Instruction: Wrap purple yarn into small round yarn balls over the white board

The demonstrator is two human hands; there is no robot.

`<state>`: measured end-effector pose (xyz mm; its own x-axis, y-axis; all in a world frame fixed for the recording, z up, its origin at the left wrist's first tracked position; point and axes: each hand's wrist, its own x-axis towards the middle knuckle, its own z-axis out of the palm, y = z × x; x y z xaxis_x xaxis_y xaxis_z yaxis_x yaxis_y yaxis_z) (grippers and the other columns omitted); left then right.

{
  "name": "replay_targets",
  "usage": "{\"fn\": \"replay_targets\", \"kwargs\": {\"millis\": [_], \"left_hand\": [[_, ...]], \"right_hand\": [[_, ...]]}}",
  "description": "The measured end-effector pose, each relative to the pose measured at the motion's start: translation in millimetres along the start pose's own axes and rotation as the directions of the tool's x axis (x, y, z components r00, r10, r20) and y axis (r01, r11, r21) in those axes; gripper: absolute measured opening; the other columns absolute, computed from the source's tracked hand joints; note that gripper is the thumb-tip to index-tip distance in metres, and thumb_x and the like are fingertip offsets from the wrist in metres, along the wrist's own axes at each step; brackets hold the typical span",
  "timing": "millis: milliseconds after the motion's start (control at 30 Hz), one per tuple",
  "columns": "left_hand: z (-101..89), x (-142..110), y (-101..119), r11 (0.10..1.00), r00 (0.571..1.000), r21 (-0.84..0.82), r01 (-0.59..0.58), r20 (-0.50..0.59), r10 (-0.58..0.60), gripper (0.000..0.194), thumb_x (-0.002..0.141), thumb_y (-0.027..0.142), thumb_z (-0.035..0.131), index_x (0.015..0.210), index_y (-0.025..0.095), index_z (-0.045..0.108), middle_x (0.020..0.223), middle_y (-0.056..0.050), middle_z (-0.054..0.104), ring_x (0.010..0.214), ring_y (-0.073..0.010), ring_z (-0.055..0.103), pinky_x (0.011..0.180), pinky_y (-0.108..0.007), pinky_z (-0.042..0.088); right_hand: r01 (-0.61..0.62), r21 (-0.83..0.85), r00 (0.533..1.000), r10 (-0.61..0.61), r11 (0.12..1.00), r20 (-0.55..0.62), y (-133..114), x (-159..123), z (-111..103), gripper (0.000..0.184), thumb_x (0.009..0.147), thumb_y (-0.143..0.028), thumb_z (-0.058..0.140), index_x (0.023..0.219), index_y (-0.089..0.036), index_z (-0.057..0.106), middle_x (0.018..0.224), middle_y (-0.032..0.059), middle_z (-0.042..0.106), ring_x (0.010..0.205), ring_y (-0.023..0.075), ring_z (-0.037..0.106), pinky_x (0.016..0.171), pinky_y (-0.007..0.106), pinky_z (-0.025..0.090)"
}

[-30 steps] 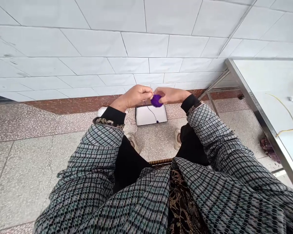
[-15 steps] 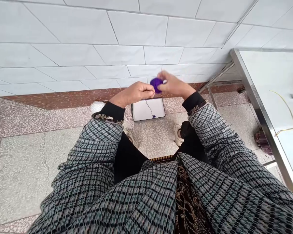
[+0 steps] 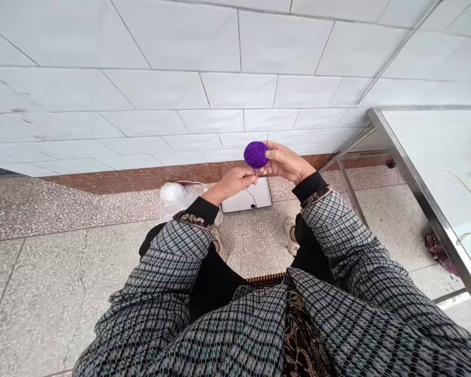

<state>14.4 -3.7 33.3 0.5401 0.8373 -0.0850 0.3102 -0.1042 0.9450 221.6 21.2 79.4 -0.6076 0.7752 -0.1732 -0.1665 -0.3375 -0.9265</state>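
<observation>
A purple ball of yarn [image 3: 255, 155] is held up in front of the wall by my right hand [image 3: 284, 160], whose fingers grip its right side. Just below and left of the ball, my left hand [image 3: 235, 182] is closed in a pinch on a yarn strand [image 3: 255, 172] that runs up to the ball. Below the hands a shallow white tray [image 3: 243, 203] with a dark rim lies on the floor. A dark strand [image 3: 250, 195] trails across it to a small dark purple bit [image 3: 253, 206].
White yarn in clear plastic [image 3: 172, 196] lies on the floor left of the tray. A metal-framed table [image 3: 416, 183] stands at the right, with a yellow cord [image 3: 467, 191] on top. The tiled wall [image 3: 160, 89] rises ahead. A dark reddish cloth [image 3: 439, 254] lies below the table.
The view has tilted up, so everything sits lower in it. My right hand has turned the yarn ball, which now shows more fully above my left hand's pinch.
</observation>
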Motion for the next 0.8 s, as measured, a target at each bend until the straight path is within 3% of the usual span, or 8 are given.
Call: {"fn": "replay_targets", "kwargs": {"millis": [200, 300, 367, 433, 500, 533, 667, 800], "left_hand": [[-10.9, -18, 22, 0.958, 0.989, 0.254, -0.134, 0.092, 0.114, 0.026, 0.093, 0.032, 0.052, 0.072, 0.018, 0.061, 0.066, 0.002, 0.056, 0.063, -0.0127, 0.049, 0.066, -0.027, 0.038], [-28.6, -18, 32, 0.961, 0.989, 0.243, -0.132, -0.033, 0.144, 0.025, 0.092, 0.034, 0.054, 0.073, 0.018, 0.059, 0.069, 0.001, 0.057, 0.067, -0.0136, 0.050, 0.067, -0.027, 0.038], [-42.0, -14, 31, 0.975, 0.984, 0.186, -0.119, -0.106, 0.140, 0.027, 0.092, 0.037, 0.055, 0.073, 0.018, 0.058, 0.065, 0.002, 0.050, 0.063, -0.0129, 0.045, 0.063, -0.027, 0.035], [-51.4, -7, 23, 0.990, 0.987, 0.115, -0.086, -0.126, 0.100, 0.029, 0.091, 0.041, 0.057, 0.072, 0.019, 0.057, 0.061, 0.004, 0.043, 0.058, -0.0120, 0.038, 0.059, -0.026, 0.031], [-52.7, -1, 12, 0.998, 0.986, 0.036, -0.047, -0.161, 0.052, 0.029, 0.089, 0.043, 0.057, 0.072, 0.019, 0.057, 0.060, 0.005, 0.042, 0.057, -0.0121, 0.039, 0.059, -0.026, 0.033], [-50.0, 2, 7, 0.999, 0.986, 0.021, -0.028, -0.163, 0.031, 0.028, 0.088, 0.043, 0.058, 0.072, 0.020, 0.056, 0.062, 0.004, 0.044, 0.058, -0.0122, 0.040, 0.059, -0.026, 0.034], [-26.5, 8, -1, 0.999, 0.999, 0.047, -0.027, -0.046, 0.029, 0.028, 0.089, 0.042, 0.054, 0.072, 0.020, 0.056, 0.065, 0.003, 0.049, 0.061, -0.0127, 0.042, 0.064, -0.027, 0.036], [-11.2, 1, 10, 0.981, 0.990, 0.152, -0.124, 0.090, 0.111, 0.029, 0.090, 0.041, 0.054, 0.075, 0.018, 0.062, 0.070, 0.001, 0.057, 0.068, -0.0143, 0.049, 0.071, -0.029, 0.039]], "right_hand": [[-0.080, -0.150, 0.956, 0.034, 0.985, -0.291, 5, 9, 8, 0.043, 0.086, -0.015, 0.074, 0.119, -0.022, 0.049, 0.094, -0.0020, 0.063, 0.058, 0.0067, 0.057, 0.056, 0.020, 0.052], [-0.154, -0.321, 0.934, 0.032, 0.935, -0.356, 12, 15, 7, 0.038, 0.083, -0.009, 0.072, 0.112, -0.020, 0.052, 0.092, -0.0020, 0.061, 0.061, 0.0076, 0.057, 0.056, 0.020, 0.051], [-0.195, -0.419, 0.965, 0.098, 0.887, -0.244, 14, 14, 4, 0.036, 0.079, -0.005, 0.074, 0.106, -0.019, 0.055, 0.089, -0.0013, 0.062, 0.062, 0.0085, 0.057, 0.055, 0.020, 0.049], [-0.178, -0.434, 0.979, 0.205, 0.883, 0.016, 13, 9, 2, 0.036, 0.074, -0.007, 0.077, 0.104, -0.017, 0.059, 0.089, 0.0004, 0.066, 0.066, 0.0099, 0.059, 0.057, 0.021, 0.051], [-0.107, -0.294, 0.953, 0.183, 0.950, 0.243, 11, 4, -1, 0.044, 0.070, -0.016, 0.083, 0.109, -0.016, 0.062, 0.095, 0.0024, 0.068, 0.074, 0.0122, 0.063, 0.063, 0.024, 0.055], [-0.055, -0.179, 0.964, 0.099, 0.982, 0.247, 9, 2, -3, 0.049, 0.071, -0.024, 0.085, 0.113, -0.016, 0.061, 0.097, 0.0029, 0.068, 0.075, 0.0121, 0.064, 0.065, 0.024, 0.056], [0.167, 0.083, 0.982, -0.159, 0.982, -0.097, 8, 9, -9, 0.059, 0.075, -0.042, 0.086, 0.119, -0.021, 0.054, 0.099, 0.0018, 0.068, 0.072, 0.0111, 0.065, 0.066, 0.025, 0.056], [0.016, -0.191, 0.927, -0.086, 0.981, -0.365, 14, 16, -13, 0.043, 0.078, -0.028, 0.078, 0.111, -0.021, 0.052, 0.091, -0.0010, 0.064, 0.067, 0.0103, 0.059, 0.064, 0.025, 0.051]]}}
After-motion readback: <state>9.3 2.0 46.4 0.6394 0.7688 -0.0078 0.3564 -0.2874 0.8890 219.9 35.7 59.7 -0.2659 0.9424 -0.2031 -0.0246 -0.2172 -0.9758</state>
